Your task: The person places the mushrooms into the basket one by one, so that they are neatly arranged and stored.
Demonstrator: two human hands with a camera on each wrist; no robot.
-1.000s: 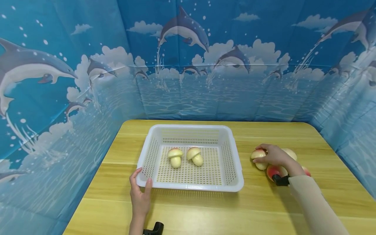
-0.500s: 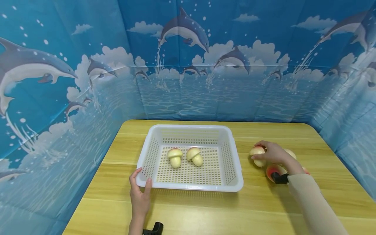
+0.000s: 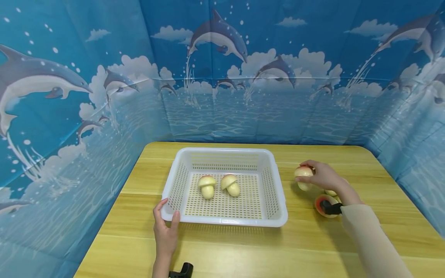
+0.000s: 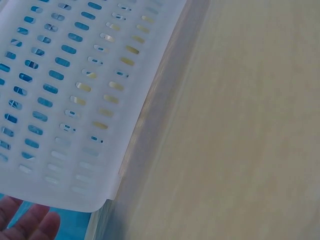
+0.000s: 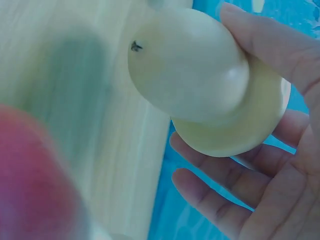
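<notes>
My right hand point(image 3: 326, 178) holds a toy mushroom point(image 3: 303, 186) by its cap, above the table right of the basket. In the right wrist view, the pale stem of the mushroom point(image 5: 187, 65) points toward the camera. Thumb and fingers point(image 5: 225, 180) lie around the cap's edge. My left hand point(image 3: 166, 233) grips the front left corner of the white plastic basket point(image 3: 236, 221), thumb at the front rim and index finger on the left side. Inside the basket lie two mushrooms, one with its stem forward point(image 3: 207, 185) and a tilted one point(image 3: 231, 185).
More toy mushrooms lie at the right under my right wrist, one with a red patch point(image 3: 321, 202), partly hidden by the arm and black wrist camera mount point(image 3: 330, 208). The wooden table point(image 3: 243, 255) is bordered by a blue dolphin curtain point(image 3: 222, 116).
My right hand has lifted the mushroom up and slightly left, away from the others at the right. The left hand, the basket and the two mushrooms in it have stayed put.
</notes>
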